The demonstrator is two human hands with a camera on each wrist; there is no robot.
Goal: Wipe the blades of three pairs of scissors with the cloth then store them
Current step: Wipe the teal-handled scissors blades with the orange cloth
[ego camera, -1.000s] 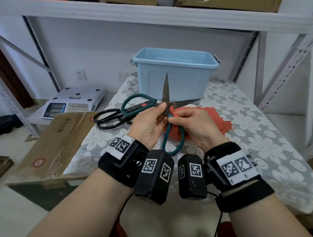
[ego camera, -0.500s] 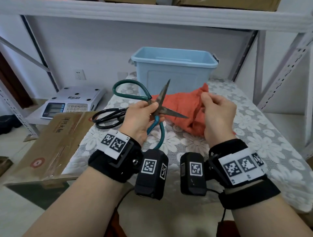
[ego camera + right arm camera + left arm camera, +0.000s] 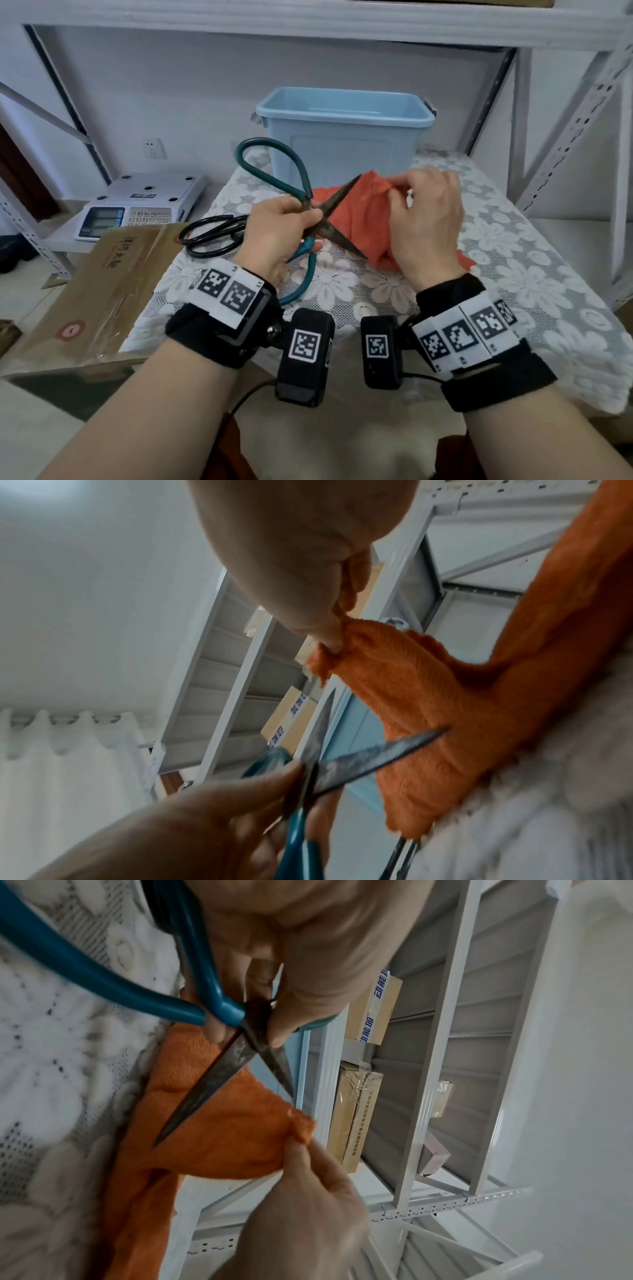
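Head view shows the left hand (image 3: 274,226) pinching the teal-handled steel scissors (image 3: 310,219) at the pivot, blades spread above the lace-covered table (image 3: 513,260), right hand (image 3: 424,219) pinching the orange terry cloth (image 3: 363,212) — wiping seems about to start, so the next move likely wraps cloth round a blade.

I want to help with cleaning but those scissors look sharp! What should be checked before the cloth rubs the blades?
1. Left hand grips the green-handled scissors near the pivot: ok.
2. Blades spread open for wiping: ok.
3. Right hand pinches the orange cloth: ok.
4. Cloth wrapped round a blade: not ok, it hangs beside them.
5. Right fingers behind the cloth, clear of the blade tips: cannot tell.
6. Blue bin open for storing: ok.
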